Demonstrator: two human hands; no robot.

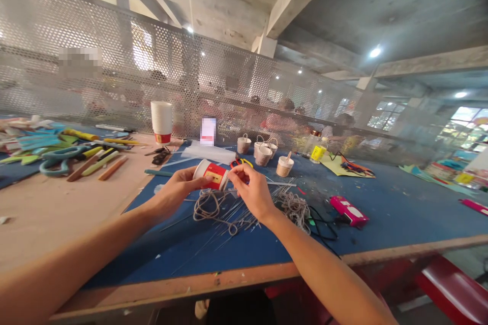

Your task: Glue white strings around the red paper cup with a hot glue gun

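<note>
A red-and-white paper cup [211,174] is held on its side above the blue part of the worktop [190,259], tilted slightly down to the right. The left hand [183,182] grips it, thumb along the near side. At the cup's other end, the fingers of the right hand [253,190] are drawn close together by its edge; whether they pinch the cup or something thin cannot be told. Just below lie a loop of grey cord [206,206] and scattered thin wires [238,218], with a tangled cord heap [295,209] to the right and a magenta device [348,211] beyond it. Behind the hands are red-and-yellow-handled pliers or scissors [246,162], partly hidden, and several small cord-wrapped cups [263,154], some with loop handles. Farther left, a stack of paper cups [161,121] stands near blue-handled scissors [63,156]. A perforated screen [213,76] runs behind everything.
</note>
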